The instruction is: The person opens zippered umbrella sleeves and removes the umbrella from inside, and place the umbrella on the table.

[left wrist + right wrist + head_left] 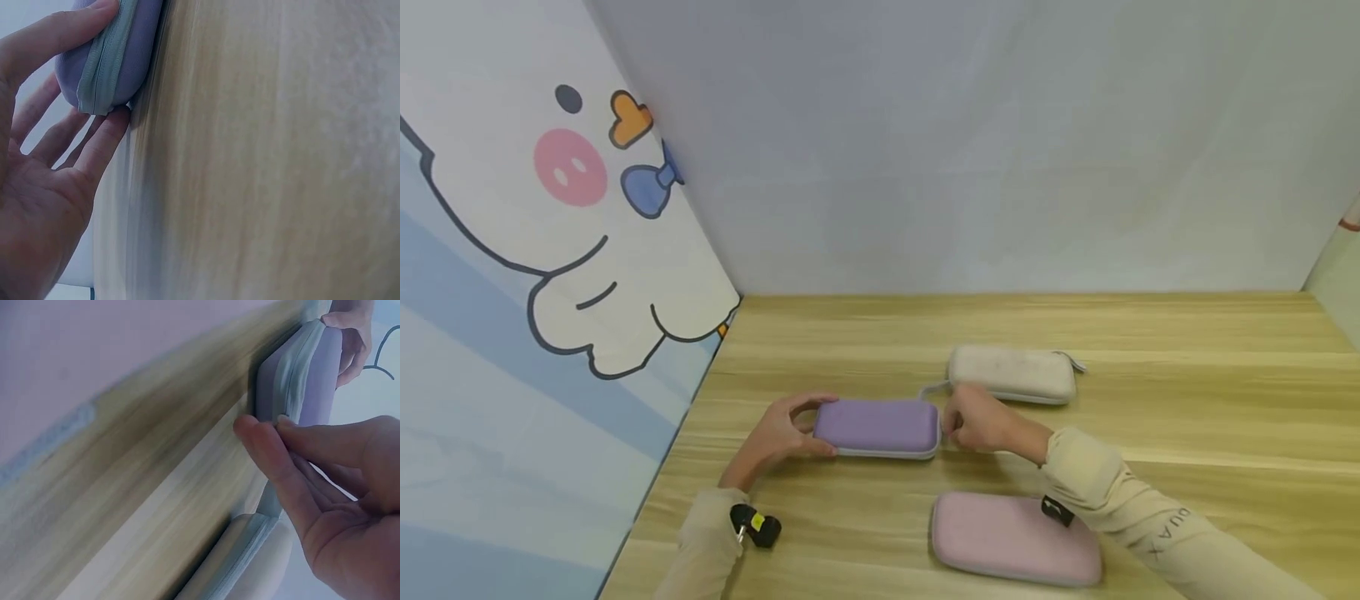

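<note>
A purple zippered case (876, 425) lies on the wooden table, its grey zipper (103, 62) running round the side. My left hand (782, 429) holds its left end, thumb on the near side and fingers round the end and far side. At the other end is my right hand (981, 419), its thumb and index finger pinching together at the zipper edge in the right wrist view. What they pinch is mostly covered by the fingertips; it appears to be the zipper pull. A thin grey strap (932, 388) shows behind the purple case's right corner.
A cream zippered case (1015, 372) lies just behind my right hand, with a pull tab at its right end. Nearer, a pink case (1000, 537) lies partly under my right forearm. Curtain-like white cloth (962, 150) stands behind the table (1210, 400).
</note>
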A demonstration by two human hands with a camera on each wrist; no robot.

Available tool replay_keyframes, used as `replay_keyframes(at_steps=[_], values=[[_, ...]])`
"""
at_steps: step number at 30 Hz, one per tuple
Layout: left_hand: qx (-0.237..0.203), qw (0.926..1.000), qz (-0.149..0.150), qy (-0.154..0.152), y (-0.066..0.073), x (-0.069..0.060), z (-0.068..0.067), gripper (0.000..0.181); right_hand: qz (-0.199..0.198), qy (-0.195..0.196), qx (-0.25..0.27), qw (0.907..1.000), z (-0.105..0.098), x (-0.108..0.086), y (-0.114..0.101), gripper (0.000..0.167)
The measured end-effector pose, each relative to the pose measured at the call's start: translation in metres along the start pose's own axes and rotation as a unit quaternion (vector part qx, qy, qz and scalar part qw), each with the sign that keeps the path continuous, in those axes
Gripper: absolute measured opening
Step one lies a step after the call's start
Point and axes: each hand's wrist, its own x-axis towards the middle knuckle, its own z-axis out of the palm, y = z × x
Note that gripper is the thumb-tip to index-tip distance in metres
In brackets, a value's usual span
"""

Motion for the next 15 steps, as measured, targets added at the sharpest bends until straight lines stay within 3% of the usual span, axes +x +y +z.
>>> replay_keyframes(at_steps=[4,15], values=[[0.01,0.9999,0.013,0.0,-0.002,0.0,0.0,0.072,0.01,-0.007,-0.009,0.9999,0.001,-0.001,-0.005,0.019],[0.012,0.9994,0.033,0.003,-0.003,0.0,0.001,0.071,0.042,-0.023,0.044,0.9979,0.008,-0.005,-0.015,0.02]])
